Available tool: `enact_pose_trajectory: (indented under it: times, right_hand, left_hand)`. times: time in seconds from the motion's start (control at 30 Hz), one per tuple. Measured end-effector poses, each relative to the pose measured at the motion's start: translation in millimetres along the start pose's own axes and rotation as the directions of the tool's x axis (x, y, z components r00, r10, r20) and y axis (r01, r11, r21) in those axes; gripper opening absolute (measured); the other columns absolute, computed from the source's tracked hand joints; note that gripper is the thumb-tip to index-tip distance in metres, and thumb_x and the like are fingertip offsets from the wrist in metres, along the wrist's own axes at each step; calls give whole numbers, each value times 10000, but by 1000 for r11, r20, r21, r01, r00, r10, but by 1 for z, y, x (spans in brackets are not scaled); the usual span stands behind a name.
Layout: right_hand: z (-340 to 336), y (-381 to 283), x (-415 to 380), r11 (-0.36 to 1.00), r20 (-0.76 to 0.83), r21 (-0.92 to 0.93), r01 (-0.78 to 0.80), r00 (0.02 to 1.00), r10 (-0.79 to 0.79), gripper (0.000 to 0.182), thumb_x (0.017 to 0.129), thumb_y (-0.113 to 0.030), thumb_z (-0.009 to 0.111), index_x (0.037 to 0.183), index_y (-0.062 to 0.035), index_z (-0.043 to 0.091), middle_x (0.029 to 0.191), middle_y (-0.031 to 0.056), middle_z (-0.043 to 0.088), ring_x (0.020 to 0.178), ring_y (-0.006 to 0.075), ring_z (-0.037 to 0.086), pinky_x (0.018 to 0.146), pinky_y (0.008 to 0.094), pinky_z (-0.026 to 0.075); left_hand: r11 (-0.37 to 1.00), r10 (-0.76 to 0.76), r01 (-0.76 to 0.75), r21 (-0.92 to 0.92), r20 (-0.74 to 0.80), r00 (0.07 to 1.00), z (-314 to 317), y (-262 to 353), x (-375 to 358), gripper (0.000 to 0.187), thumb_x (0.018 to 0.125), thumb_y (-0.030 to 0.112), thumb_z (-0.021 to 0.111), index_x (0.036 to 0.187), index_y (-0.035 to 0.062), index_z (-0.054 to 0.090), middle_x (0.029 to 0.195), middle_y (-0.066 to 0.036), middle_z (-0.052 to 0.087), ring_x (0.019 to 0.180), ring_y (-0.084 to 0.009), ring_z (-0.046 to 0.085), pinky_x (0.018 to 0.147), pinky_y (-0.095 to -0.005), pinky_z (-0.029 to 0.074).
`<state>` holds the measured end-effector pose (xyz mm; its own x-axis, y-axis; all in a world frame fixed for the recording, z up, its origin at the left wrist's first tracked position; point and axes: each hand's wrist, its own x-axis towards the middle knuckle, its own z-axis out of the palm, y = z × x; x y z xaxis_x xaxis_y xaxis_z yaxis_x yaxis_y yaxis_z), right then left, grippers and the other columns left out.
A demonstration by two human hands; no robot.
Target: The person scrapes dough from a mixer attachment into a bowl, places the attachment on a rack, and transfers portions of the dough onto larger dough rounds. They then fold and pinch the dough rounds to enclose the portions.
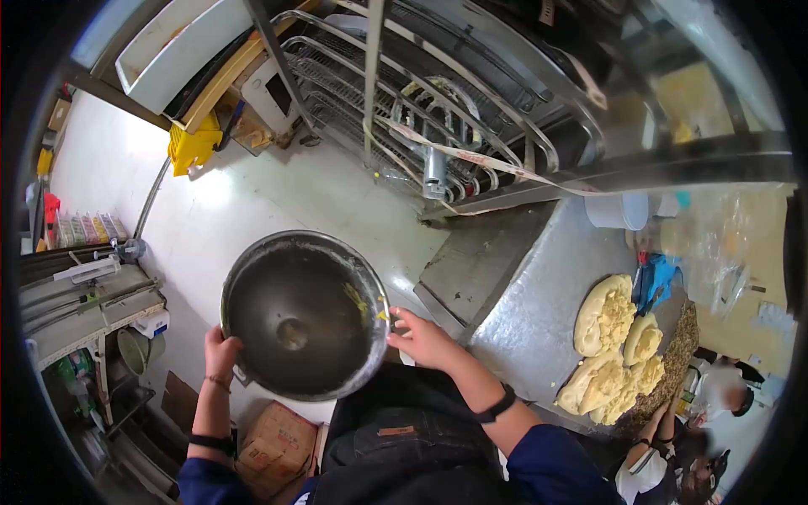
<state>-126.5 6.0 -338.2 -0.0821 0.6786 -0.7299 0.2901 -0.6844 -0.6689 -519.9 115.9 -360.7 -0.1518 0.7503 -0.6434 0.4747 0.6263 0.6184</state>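
A large round metal mixing bowl (290, 286) is held in front of my body, its open top facing the camera. Its inside is bare apart from a yellowish smear of dough on the right wall and a light patch at the bottom. My left hand (222, 352) grips the left rim, thumb over the edge, with the other fingers mostly hidden. On the opposite side, my right hand (421, 338) holds the rim, partly curled round it. Several lumps of pale yellow dough (604, 316) lie on the metal table (522, 337) to my right.
A wire rack (337, 93) with a mixer beater (435, 160) stands ahead. A cardboard box (278, 446) sits by my legs. Shelves (93, 311) line the left. Beyond the table, other people (673, 450) work at the lower right. A white tub (619, 210) stands at the table's far end.
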Motion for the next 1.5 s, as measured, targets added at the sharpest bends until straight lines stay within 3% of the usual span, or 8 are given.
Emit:
enact_pose_trajectory:
  times: [0.27,0.43,0.57,0.67,0.87,1.3,1.37,1.5]
  right_hand:
    - [-39,38,-124,837,-218,500,224,967,-129,454,880,-61,533,1306,-40,375,1175,119,564,917,203,613,805,295,478]
    - [-54,97,-180,763,-446,599,241,892,68,406,878,-23,500,1268,-8,388,1123,169,579,904,209,613,773,308,493]
    - [-55,127,-188,774,-579,584,244,794,187,393,893,-136,525,1246,-16,401,1046,185,607,885,260,627,746,372,518]
    - [-51,127,-177,696,-472,680,232,865,172,388,916,-48,459,1293,-27,370,1079,155,594,895,208,604,801,324,477]
    - [-38,140,-159,682,-395,701,209,910,127,409,937,-106,469,1323,-69,339,1039,102,575,860,133,568,788,258,454]
    - [-34,144,-150,651,-374,724,229,923,91,379,939,-125,468,1298,-51,373,1021,96,578,866,140,570,785,264,443]
    - [-32,143,-149,638,-375,730,245,924,75,369,940,-129,466,1289,-44,383,1016,95,578,864,141,572,781,264,445]
    - [-28,145,-157,662,-422,689,295,906,36,345,942,-145,463,1265,-36,406,1001,91,579,852,140,577,769,264,450]
  left_hand:
    - [809,310,-120,576,-243,919,177,-51,102,118,646,76,560,760,44,566,735,-192,595,738,-399,569,683,-453,447]
    - [837,312,-129,533,-270,911,249,-90,165,110,661,99,561,765,66,574,746,-172,606,759,-380,576,681,-462,447]
    - [985,108,-87,147,-143,984,266,-114,218,402,716,100,606,1103,-4,582,1063,-155,627,972,-255,595,855,-340,448]
    - [957,121,-69,-283,172,978,272,-169,272,300,785,103,618,1055,-29,609,1001,-108,645,865,-165,590,755,-303,482]
    - [852,22,-18,-524,2,1000,326,-263,306,294,782,95,568,1012,-76,500,962,-157,578,805,-229,547,717,-380,475]
    - [805,-112,43,-592,-80,991,346,-339,286,323,763,179,659,898,-79,520,853,-152,595,730,-208,537,693,-347,485]
    - [969,-183,151,-196,-161,970,342,-336,283,355,801,164,640,1032,-78,520,952,-174,599,779,-255,580,702,-400,508]
    - [911,-332,306,-276,-54,942,342,-331,268,414,812,196,641,1060,-103,497,985,-188,601,793,-270,595,702,-404,517]
